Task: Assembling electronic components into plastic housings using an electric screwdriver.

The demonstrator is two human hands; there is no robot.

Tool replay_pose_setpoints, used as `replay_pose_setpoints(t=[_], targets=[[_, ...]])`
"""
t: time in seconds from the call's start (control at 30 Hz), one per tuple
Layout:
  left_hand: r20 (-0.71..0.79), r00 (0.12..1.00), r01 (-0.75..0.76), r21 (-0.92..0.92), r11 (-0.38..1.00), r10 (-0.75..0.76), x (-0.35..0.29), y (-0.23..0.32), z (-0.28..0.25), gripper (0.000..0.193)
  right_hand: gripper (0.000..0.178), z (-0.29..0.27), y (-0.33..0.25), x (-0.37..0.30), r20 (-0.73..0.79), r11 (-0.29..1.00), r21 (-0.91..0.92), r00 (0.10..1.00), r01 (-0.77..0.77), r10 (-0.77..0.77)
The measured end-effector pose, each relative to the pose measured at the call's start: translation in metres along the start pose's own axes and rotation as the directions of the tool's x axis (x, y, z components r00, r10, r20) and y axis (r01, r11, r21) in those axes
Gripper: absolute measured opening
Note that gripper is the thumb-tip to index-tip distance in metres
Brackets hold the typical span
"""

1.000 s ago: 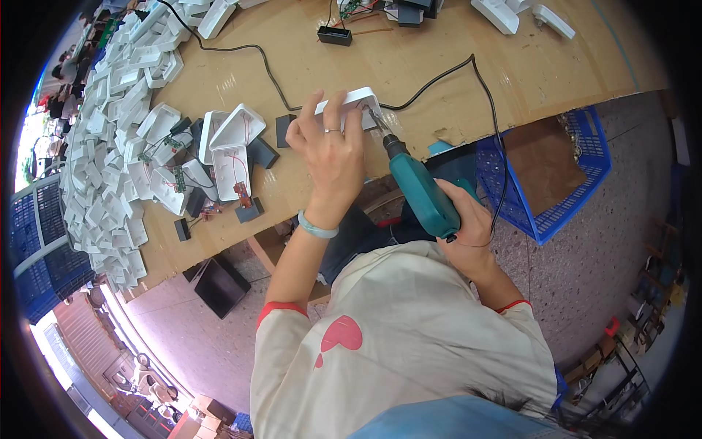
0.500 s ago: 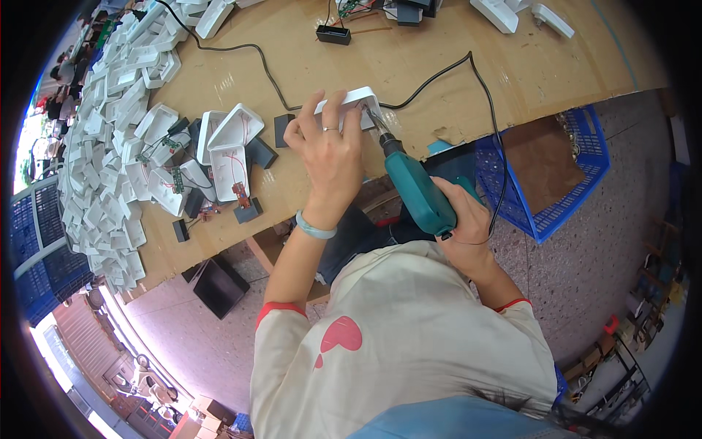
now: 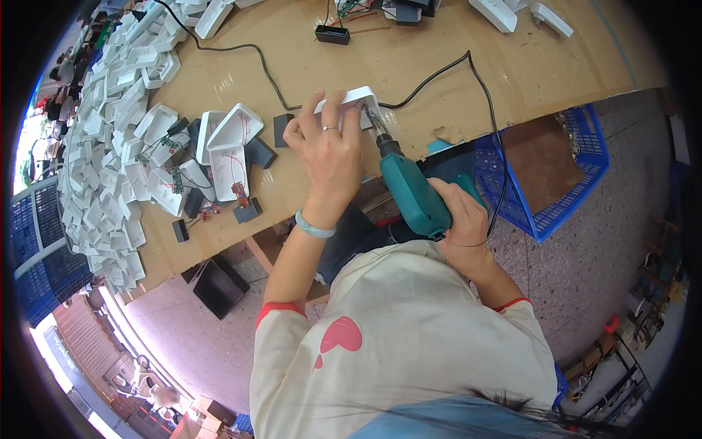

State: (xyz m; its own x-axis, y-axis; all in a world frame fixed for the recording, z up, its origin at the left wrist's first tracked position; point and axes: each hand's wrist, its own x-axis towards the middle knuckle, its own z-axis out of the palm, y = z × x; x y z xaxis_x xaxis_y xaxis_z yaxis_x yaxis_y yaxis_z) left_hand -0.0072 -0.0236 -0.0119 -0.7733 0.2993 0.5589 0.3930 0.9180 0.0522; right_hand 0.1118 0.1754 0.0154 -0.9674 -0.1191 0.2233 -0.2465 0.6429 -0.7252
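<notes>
My left hand [image 3: 330,143] is closed around a white plastic housing [image 3: 358,94] at the table's near edge, its fingers reaching over and into it. A teal electric screwdriver [image 3: 414,192] fills my right hand [image 3: 465,219], which grips the handle. The tool's bit points up and left into the open side of the housing; the exact contact point is hard to make out. Just left of my left hand lies a small black box [image 3: 283,130]. Further left, open white housings [image 3: 240,126] with red wires and small circuit boards [image 3: 240,194] lie grouped together.
A large heap of white housings [image 3: 110,146] covers the table's left side. A black cord [image 3: 431,79] loops across the cardboard-covered table [image 3: 409,44] and hangs down past my right hand. Right of the table stands a blue crate [image 3: 541,227] with brown cardboard in it.
The rear of the screwdriver has swung slightly left and downward with my right hand. My left hand and the housing stay in place.
</notes>
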Motion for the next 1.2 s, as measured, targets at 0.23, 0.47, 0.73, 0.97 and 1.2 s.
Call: replay_pose_setpoints(t=[0.23, 0.47, 0.73, 0.97, 1.2], targets=[[0.002, 1.0, 0.001, -0.009, 1.0, -0.001, -0.001, 0.001, 0.001, 0.015, 0.06, 0.001, 0.002, -0.002, 0.002, 0.997, -0.066, 0.999, 0.039, -0.038], [0.01, 1.0, 0.001, -0.008, 1.0, -0.001, 0.001, 0.001, -0.002, 0.014, 0.063, -0.003, -0.001, -0.001, 0.006, 0.994, -0.086, 0.998, 0.067, -0.067], [-0.014, 1.0, 0.006, -0.042, 0.999, -0.007, 0.003, 0.002, 0.0, 0.012, 0.072, -0.001, 0.0, -0.002, 0.013, 0.998, -0.052, 0.999, 0.038, -0.037], [0.015, 1.0, 0.01, -0.029, 1.0, -0.009, 0.001, 0.001, -0.001, 0.013, 0.071, -0.004, -0.002, -0.007, -0.005, 1.0, -0.017, 1.0, 0.026, -0.026], [0.017, 0.999, 0.034, -0.049, 0.998, -0.033, 0.003, 0.0, -0.002, 0.011, 0.05, -0.025, -0.01, -0.012, -0.101, 0.998, 0.042, 0.994, 0.052, -0.047]])
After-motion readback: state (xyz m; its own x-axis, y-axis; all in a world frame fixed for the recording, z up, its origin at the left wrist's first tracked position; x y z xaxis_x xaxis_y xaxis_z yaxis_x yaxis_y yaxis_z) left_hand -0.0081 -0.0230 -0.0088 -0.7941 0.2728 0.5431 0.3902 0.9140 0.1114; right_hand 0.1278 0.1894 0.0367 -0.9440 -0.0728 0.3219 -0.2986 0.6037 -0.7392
